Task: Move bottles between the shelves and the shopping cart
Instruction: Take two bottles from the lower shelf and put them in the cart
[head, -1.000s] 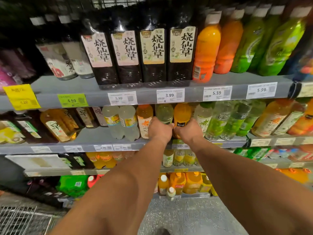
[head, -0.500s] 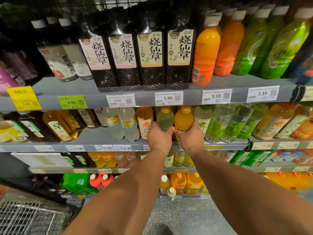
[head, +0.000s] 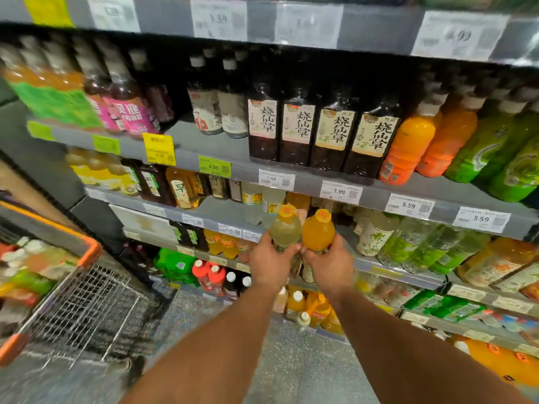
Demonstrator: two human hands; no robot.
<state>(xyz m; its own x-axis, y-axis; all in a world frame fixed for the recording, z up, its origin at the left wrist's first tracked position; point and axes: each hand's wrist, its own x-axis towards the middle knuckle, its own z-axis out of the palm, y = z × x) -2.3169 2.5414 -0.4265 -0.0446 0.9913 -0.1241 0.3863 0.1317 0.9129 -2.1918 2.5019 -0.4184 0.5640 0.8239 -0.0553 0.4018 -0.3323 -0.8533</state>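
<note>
My left hand [head: 269, 265] grips a pale yellow-green bottle [head: 285, 230] with an orange cap. Right beside it my right hand [head: 331, 266] grips an orange juice bottle [head: 318, 232] with an orange cap. Both bottles stand upright, off the shelf, in front of the middle shelf [head: 388, 265]. The shopping cart [head: 87, 298], wire mesh with an orange rim, is at the lower left and holds several bottles at its far left.
Shelves full of drinks fill the view: dark bottles with cream labels [head: 329, 132], orange bottles [head: 408, 147], green bottles [head: 490, 153] above; clear green-label bottles [head: 417, 246] at right. Price tags line the shelf edges. Speckled floor [head: 297, 368] lies below.
Both hands have pulled the two bottles off the middle shelf and up toward me. The view has swung left, so the cart shows at the lower left.
</note>
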